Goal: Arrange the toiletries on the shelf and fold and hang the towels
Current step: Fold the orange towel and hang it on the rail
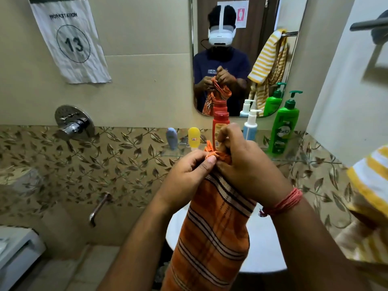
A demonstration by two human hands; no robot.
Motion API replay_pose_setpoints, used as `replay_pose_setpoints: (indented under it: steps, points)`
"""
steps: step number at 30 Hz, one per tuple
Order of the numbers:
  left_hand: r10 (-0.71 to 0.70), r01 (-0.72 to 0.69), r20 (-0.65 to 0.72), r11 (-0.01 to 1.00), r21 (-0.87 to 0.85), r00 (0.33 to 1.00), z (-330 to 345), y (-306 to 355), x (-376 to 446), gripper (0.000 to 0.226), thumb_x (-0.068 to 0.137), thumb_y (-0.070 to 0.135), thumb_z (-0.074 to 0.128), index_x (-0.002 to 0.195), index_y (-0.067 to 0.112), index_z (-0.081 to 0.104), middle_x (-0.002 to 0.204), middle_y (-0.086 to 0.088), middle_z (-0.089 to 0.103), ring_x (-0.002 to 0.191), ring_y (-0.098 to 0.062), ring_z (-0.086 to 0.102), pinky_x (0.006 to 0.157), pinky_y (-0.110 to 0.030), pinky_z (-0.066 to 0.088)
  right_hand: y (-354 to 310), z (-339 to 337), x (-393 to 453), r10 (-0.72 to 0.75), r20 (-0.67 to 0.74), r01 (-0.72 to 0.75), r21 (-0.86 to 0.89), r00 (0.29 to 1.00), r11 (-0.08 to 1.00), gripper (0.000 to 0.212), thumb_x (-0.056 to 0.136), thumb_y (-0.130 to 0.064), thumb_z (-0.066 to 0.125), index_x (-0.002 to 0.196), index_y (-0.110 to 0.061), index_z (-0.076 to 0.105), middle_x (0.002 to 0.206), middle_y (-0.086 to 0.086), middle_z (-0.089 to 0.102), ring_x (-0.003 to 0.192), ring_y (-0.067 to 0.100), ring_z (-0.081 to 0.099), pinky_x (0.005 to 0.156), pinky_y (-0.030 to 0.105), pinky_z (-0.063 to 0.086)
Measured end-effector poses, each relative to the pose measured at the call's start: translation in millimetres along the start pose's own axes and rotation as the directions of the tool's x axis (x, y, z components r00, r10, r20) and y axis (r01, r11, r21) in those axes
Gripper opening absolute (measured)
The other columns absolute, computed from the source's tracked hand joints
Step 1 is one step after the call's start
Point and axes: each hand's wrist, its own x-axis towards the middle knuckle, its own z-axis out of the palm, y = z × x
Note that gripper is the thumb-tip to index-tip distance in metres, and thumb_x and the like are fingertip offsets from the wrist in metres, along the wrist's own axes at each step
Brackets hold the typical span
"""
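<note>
Bathroom shelf [289, 158] carries five bottles; contents unseen.
My left hand [186, 171] and right hand [245, 164] pinch the orange towel [212, 234], hiding its top edge.

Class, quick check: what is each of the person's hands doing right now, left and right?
Left hand: pinching the top edge of the orange striped towel.
Right hand: gripping the same towel's bunched top, fingers curled round it.
</note>
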Motion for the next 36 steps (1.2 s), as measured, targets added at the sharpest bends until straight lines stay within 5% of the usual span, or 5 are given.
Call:
replay_pose_setpoints:
  steps: [14, 23, 27, 32, 36]
  points:
    - [-0.037, 0.021, -0.411, 0.999, -0.044, 0.911, -1.0, -20.7, 4.2, 0.025, 0.104, 0.03, 0.05, 0.092, 0.022, 0.071, 0.084, 0.007, 0.074, 0.082, -0.008, 0.069, 0.071, -0.024, 0.052, 27.2, -25.3, -24.9, 0.116, 0.427, -0.129, 0.001, 0.897, 0.992, 0.033, 0.083, -0.036, 0.077, 0.112, -0.029, 0.063, 0.099, -0.012, 0.069, 0.09, 0.003, 0.065, 0.077, 0.034, 0.059]
    - [0.043, -0.012, -0.412, 0.997, 0.077, 0.91, 1.4, -19.0, 4.7, 0.031, 0.102, 0.038, 0.044, 0.095, 0.016, 0.066, 0.094, -0.005, 0.067, 0.088, -0.017, 0.065, 0.073, -0.028, 0.049, 31.8, -65.1, -25.9, 0.078, 0.264, 0.061, -0.482, 0.961, 0.874, 0.036, 0.077, -0.058, 0.053, 0.101, -0.037, 0.068, 0.098, -0.015, 0.037, 0.099, 0.008, 0.029, 0.081, 0.032, 0.03]
    - [0.097, -0.056, -0.422, 0.993, 0.108, 0.901, -0.2, -12.9, 10.4, 0.037, 0.098, 0.045, 0.042, 0.096, 0.016, 0.065, 0.095, -0.004, 0.067, 0.09, -0.016, 0.064, 0.072, -0.026, 0.05, 38.8, -67.6, -22.5, 0.135, 0.183, -0.093, -0.224, 0.974, 0.97, 0.019, 0.082, -0.051, 0.058, 0.089, -0.034, 0.055, 0.104, -0.011, 0.046, 0.093, 0.007, 0.049, 0.072, 0.012, 0.038]
    - [0.175, -0.105, -0.44, 0.978, 0.179, 0.881, 2.7, -6.1, 24.5, 0.032, 0.106, 0.032, 0.044, 0.097, 0.009, 0.064, 0.099, -0.009, 0.067, 0.093, -0.023, 0.063, 0.076, -0.038, 0.053, 55.1, -68.7, -19.0, 0.145, -0.008, -0.14, 0.207, 0.989, 0.968, 0.017, 0.085, -0.036, 0.068, 0.093, -0.026, 0.057, 0.081, -0.002, 0.067, 0.077, 0.016, 0.068, 0.067, 0.036, 0.06]
    - [0.28, -0.149, -0.496, 0.946, 0.288, 0.822, -0.4, 6.8, 45.7, 0.027, 0.107, 0.03, 0.044, 0.094, 0.013, 0.06, 0.091, -0.01, 0.063, 0.084, -0.024, 0.06, 0.07, -0.039, 0.049, 60.9, -64.0, -2.8, 0.079, -0.193, 0.02, 0.464, 0.978, 0.886, 0.029, 0.092, -0.011, 0.069, 0.114, -0.024, 0.054, 0.094, -0.002, 0.07, 0.088, 0.015, 0.072, 0.072, 0.026, 0.059]
